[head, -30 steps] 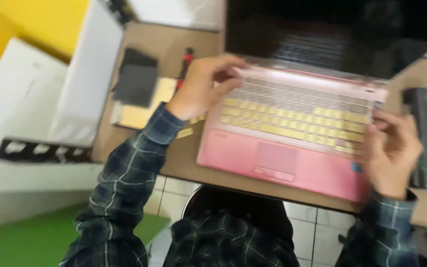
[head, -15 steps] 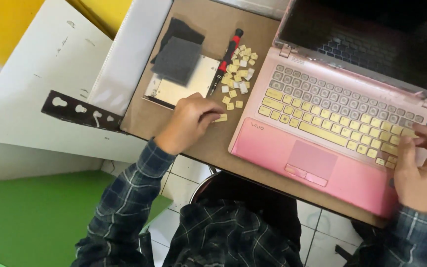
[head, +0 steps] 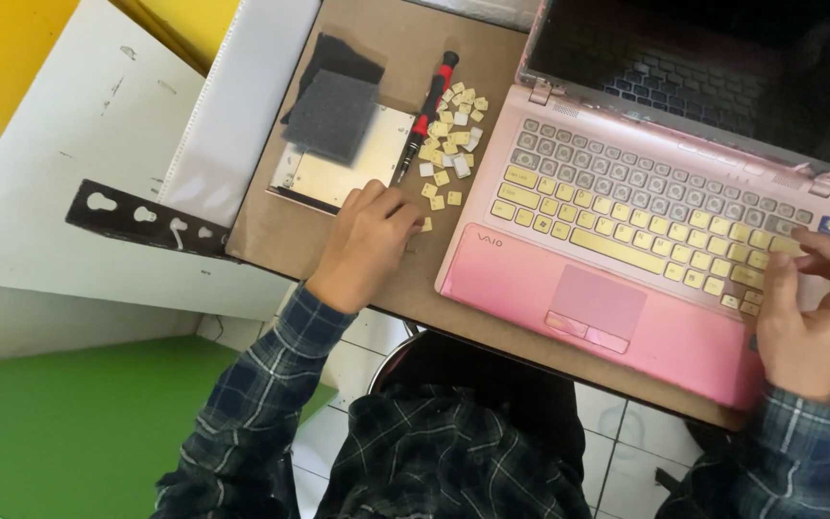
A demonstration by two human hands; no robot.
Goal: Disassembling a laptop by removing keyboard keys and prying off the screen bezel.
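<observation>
The left hand (head: 365, 245) rests on the brown desk (head: 271, 231) with its fingers curled down over the nearest of the loose keycaps (head: 449, 135), fingertips touching one small yellow cap at the lower edge of the scatter; whether a cap is actually pinched between the fingers cannot be told from above. The keycaps lie in a loose pile just left of the pink laptop (head: 626, 279), beside a red-and-black screwdriver (head: 427, 111) that points down toward the hand; left of the screwdriver sits a flat silver metal drive caddy (head: 338, 173) with a dark grey foam pad (head: 330, 113) lying on top of it. The right hand (head: 814, 322) lies at the right end of the laptop keyboard (head: 655, 211), fingers spread and half bent, tips pressing on the yellow keys near the lower right corner; it grips nothing visible. The upper rows of the keyboard show bare grey sockets, the lower rows keep their yellow caps; the laptop screen (head: 722, 67) is dark. A black slotted metal bracket (head: 146, 219) lies on the white board left of the desk.
</observation>
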